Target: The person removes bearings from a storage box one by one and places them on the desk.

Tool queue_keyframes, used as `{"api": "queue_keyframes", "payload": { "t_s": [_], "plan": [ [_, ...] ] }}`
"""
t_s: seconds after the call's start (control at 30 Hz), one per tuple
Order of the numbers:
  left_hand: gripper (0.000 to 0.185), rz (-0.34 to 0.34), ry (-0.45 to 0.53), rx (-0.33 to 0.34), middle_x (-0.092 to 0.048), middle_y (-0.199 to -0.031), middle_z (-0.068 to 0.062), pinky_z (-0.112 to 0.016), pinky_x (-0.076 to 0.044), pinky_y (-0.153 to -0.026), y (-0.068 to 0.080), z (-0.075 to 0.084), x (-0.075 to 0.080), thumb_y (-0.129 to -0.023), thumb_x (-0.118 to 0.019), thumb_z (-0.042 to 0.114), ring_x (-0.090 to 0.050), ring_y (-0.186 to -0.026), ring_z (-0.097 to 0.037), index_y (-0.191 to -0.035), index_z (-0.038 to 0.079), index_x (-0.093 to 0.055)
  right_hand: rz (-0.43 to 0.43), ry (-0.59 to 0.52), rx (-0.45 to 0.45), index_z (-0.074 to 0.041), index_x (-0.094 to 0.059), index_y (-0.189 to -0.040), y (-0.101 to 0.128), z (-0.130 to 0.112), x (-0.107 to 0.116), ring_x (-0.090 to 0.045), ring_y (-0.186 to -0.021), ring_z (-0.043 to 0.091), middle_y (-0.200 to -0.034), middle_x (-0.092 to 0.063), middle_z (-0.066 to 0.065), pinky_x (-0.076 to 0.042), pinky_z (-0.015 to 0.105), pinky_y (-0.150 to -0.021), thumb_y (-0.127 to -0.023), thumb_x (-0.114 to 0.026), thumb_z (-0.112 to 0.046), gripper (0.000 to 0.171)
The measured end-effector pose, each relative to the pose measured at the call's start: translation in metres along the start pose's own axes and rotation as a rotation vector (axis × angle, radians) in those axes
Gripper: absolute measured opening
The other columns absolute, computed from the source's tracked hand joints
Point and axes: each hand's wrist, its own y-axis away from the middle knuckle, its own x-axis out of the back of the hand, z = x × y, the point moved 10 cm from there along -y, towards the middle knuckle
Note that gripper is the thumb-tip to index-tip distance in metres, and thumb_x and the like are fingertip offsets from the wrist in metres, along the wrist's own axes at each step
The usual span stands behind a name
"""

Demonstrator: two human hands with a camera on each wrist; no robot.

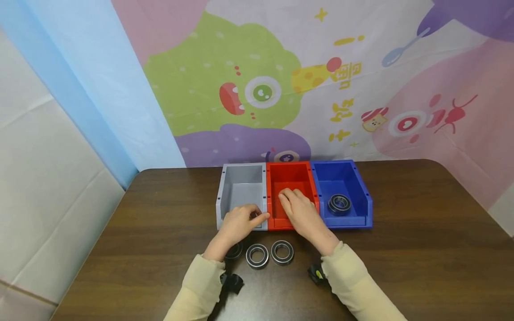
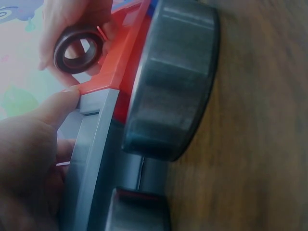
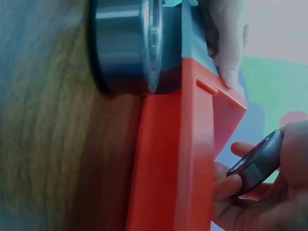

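My right hand (image 1: 303,214) reaches over the red bin (image 1: 272,187) and holds a ball bearing (image 3: 257,163) between thumb and fingers. That ring is hidden under the hand in the head view but shows in both wrist views. My left hand (image 1: 238,223) is at the front of the grey bin (image 1: 221,196), fingers bent down inside it. Its thumb lies along the corner where the grey and red bins meet. A dark patch shows between thumb and fingers; I cannot tell whether the left hand holds anything. Another bearing (image 1: 339,204) lies in the blue bin (image 1: 363,191).
On the brown table (image 1: 421,249), in front of the bins, lie a bearing (image 1: 257,256), a second bearing (image 1: 282,253) and a third one (image 1: 234,251) partly covered by the left wrist. A printed cloth (image 1: 192,89) hangs behind the bins.
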Motion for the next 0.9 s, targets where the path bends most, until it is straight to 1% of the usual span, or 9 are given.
{"api": "queue_keyframes", "payload": {
  "t_s": [0.13,0.2,0.3,0.43,0.57,0.7,0.8,0.9],
  "plan": [
    [0.037,0.003,0.005,0.002,-0.059,-0.069,0.006,-0.024,-0.041,-0.055,0.001,0.000,0.002,-0.086,-0.054,0.049,-0.049,-0.059,-0.008,-0.083,0.015,-0.066,-0.018,0.009,0.008,-0.013,-0.057,-0.107,0.004,-0.004,0.002,-0.057,-0.092,0.022,-0.097,-0.060,0.007,-0.047,0.043,-0.080,-0.097,-0.039,-0.033,0.029],
    [0.037,0.003,0.006,0.002,-0.059,-0.069,0.006,-0.024,-0.041,-0.055,0.001,-0.001,0.001,-0.086,-0.054,0.049,-0.049,-0.058,-0.008,-0.083,0.014,-0.066,-0.027,-0.003,0.008,-0.013,-0.058,-0.105,0.006,-0.005,0.003,-0.057,-0.089,0.021,-0.094,-0.060,0.006,-0.047,0.042,-0.079,-0.096,-0.041,-0.035,0.029],
    [0.037,-0.001,0.002,-0.004,-0.059,-0.069,0.006,-0.023,-0.041,-0.054,0.001,-0.001,0.000,-0.087,-0.053,0.049,-0.049,-0.058,-0.007,-0.084,0.015,-0.066,-0.035,-0.023,0.012,-0.014,-0.059,-0.102,0.013,-0.005,0.004,-0.055,-0.078,0.017,-0.085,-0.058,0.003,-0.048,0.037,-0.072,-0.094,-0.046,-0.037,0.028],
    [0.037,-0.002,0.005,-0.007,-0.059,-0.069,0.006,-0.024,-0.040,-0.054,0.002,0.000,0.000,-0.087,-0.052,0.050,-0.049,-0.057,-0.007,-0.084,0.015,-0.066,-0.029,-0.028,0.039,-0.014,-0.059,-0.096,0.023,-0.005,0.007,-0.050,-0.068,0.014,-0.077,-0.054,0.000,-0.045,0.029,-0.062,-0.089,-0.053,-0.041,0.028],
    [0.037,-0.003,0.004,0.000,-0.058,-0.069,0.006,-0.024,-0.040,-0.054,0.002,-0.001,0.000,-0.087,-0.052,0.050,-0.049,-0.057,-0.008,-0.083,0.016,-0.066,-0.028,-0.010,0.050,-0.013,-0.058,-0.095,0.032,-0.004,0.009,-0.046,-0.066,0.013,-0.079,-0.052,0.002,-0.041,0.025,-0.057,-0.084,-0.060,-0.043,0.031],
    [0.037,-0.006,-0.004,0.005,-0.058,-0.068,0.006,-0.024,-0.040,-0.054,0.001,-0.001,-0.001,-0.087,-0.052,0.050,-0.049,-0.057,-0.007,-0.083,0.016,-0.065,-0.050,0.019,0.057,-0.013,-0.058,-0.098,0.036,-0.007,0.009,-0.043,-0.062,0.013,-0.080,-0.048,0.005,-0.039,0.022,-0.052,-0.079,-0.067,-0.041,0.034],
    [0.037,-0.003,-0.009,0.005,-0.058,-0.068,0.006,-0.024,-0.040,-0.053,0.001,-0.001,-0.001,-0.087,-0.052,0.050,-0.048,-0.057,-0.008,-0.083,0.016,-0.065,-0.077,0.053,0.071,-0.012,-0.059,-0.098,0.038,-0.011,0.009,-0.043,-0.058,0.013,-0.080,-0.048,0.006,-0.039,0.023,-0.052,-0.076,-0.071,-0.038,0.036],
    [0.037,-0.006,-0.012,0.007,-0.057,-0.067,0.006,-0.024,-0.040,-0.053,0.000,-0.001,-0.001,-0.087,-0.052,0.050,-0.048,-0.057,-0.008,-0.082,0.015,-0.065,-0.112,0.090,0.080,-0.013,-0.059,-0.096,0.041,-0.013,0.009,-0.045,-0.059,0.013,-0.080,-0.049,0.005,-0.041,0.024,-0.054,-0.074,-0.074,-0.036,0.035]
  ]
}}
